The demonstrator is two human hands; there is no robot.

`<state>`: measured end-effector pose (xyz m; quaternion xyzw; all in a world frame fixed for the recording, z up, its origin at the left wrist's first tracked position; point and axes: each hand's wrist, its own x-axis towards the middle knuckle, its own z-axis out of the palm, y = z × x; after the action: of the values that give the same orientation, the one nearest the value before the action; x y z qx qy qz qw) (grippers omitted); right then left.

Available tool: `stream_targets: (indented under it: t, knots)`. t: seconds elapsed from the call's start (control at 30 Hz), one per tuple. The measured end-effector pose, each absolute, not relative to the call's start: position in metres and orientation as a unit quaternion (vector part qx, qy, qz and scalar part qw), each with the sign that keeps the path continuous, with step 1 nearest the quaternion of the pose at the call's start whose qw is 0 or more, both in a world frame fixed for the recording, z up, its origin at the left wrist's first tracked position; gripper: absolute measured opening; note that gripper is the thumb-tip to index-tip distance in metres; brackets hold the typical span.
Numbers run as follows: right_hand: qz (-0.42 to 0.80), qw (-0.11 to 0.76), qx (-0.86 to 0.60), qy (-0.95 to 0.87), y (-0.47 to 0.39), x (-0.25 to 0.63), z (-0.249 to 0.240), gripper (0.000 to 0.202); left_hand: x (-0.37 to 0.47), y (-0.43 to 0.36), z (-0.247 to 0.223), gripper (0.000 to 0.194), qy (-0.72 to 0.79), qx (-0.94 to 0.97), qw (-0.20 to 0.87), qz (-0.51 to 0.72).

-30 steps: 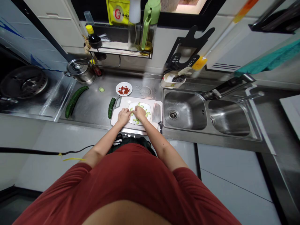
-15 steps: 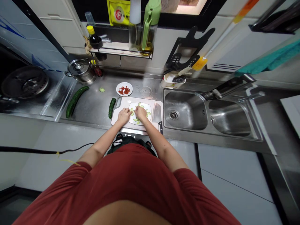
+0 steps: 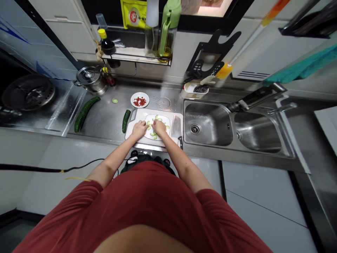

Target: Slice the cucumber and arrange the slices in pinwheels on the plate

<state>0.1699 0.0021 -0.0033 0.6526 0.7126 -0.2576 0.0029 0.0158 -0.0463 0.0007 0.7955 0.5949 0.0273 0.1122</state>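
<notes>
A white plate (image 3: 165, 119) with cucumber slices (image 3: 153, 134) set around it lies on a pale cutting board (image 3: 137, 117). At the plate's left side my left hand (image 3: 140, 129) has its fingers curled, the tips on a cucumber slice. Over the plate's middle my right hand (image 3: 159, 127) is closed in a pinch; whatever lies between its fingertips is hidden. To the right of the plate, a knife (image 3: 176, 126) rests on the board, its black handle towards me. A cut cucumber piece (image 3: 126, 121) lies against the board's left edge.
A whole cucumber (image 3: 85, 114) and one loose slice lie farther left on the steel counter. Behind the board sits a small plate (image 3: 132, 97) of chopped red pieces. A lidded pot (image 3: 92, 82) stands at the back left. The double sink (image 3: 207, 123) begins right of the board.
Both hands stay almost in place over the plate, with only slight finger movement. No slice has visibly shifted.
</notes>
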Motion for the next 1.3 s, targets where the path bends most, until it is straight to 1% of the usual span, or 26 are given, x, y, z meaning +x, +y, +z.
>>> stream_targets:
  t: [0.1,0.27,0.6,1.0,1.13,1.3]
  knots:
    - [-0.255,-0.004,0.653,0.713,0.002,0.171,-0.001,0.019,0.015,-0.046,0.003,0.031,0.601,0.790,0.118,0.034]
    - [-0.242,-0.022,0.652,0.718,-0.002,0.173,0.002,0.020,0.011,-0.049,0.002,0.034,0.616,0.779,0.095,0.068]
    - [-0.234,-0.001,0.636,0.735,-0.011,0.172,0.007,0.026,0.013,-0.048,-0.002,0.035,0.606,0.787,0.104,0.040]
    - [-0.230,0.017,0.632,0.740,-0.010,0.170,0.001,0.026,0.009,-0.044,-0.004,0.036,0.592,0.797,0.113,0.037]
    - [-0.235,0.008,0.634,0.736,-0.011,0.171,0.003,0.026,0.010,-0.044,-0.002,0.036,0.602,0.787,0.127,0.048]
    - [-0.236,-0.036,0.649,0.723,-0.013,0.179,0.010,0.027,0.010,-0.039,0.001,0.039,0.662,0.728,0.137,0.115]
